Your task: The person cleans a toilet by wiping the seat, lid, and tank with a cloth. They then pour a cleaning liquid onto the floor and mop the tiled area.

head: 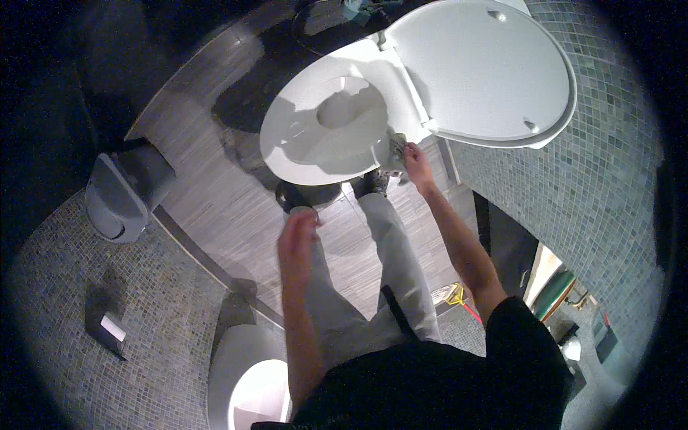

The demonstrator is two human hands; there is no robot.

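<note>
A white toilet bowl stands in front of me, its seat and lid raised towards the tiled wall. My right hand pinches a crumpled, pale greenish cloth against the near right side of the bowl, by the hinge end. Part of the cloth hangs over the outer edge of the rim. My left hand hovers above my left leg, apart from the bowl. It is blurred and its fingers look bent; nothing shows in it.
A grey lidded bin stands at the left by the mosaic wall. White sanitary ware is at lower left. A mop head with a yellow frame lies near my right leg. Dark, unclear objects sit behind the bowl.
</note>
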